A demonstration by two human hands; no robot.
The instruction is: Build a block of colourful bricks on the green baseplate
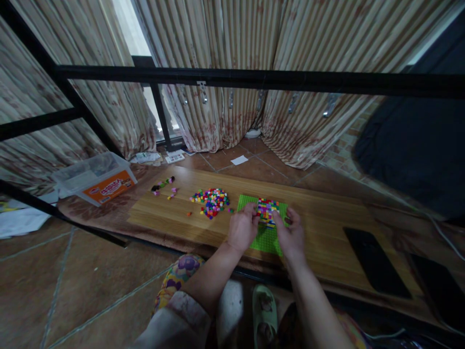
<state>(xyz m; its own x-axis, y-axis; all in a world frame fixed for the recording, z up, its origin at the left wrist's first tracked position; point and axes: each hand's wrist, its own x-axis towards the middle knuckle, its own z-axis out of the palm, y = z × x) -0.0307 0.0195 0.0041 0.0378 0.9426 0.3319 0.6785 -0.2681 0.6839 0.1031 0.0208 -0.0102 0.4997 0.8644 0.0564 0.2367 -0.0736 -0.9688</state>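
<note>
A green studded baseplate lies on the wooden board, with a block of multicoloured toy bricks built up on it. My left hand is at the left edge of the bricks, its fingers bent and drawn together; whatever they pinch is too small to make out. On the opposite side, my right hand rests over the plate's right edge. Its thumb is by the bricks' right side and its fingers stand apart from the thumb. Left of the plate is a pile of small loose bricks in mixed colours.
The wooden board carries several scattered pieces at its left and a dark phone-like slab at its right. A clear plastic box with an orange label stands farther left. A black metal bar crosses before the curtains.
</note>
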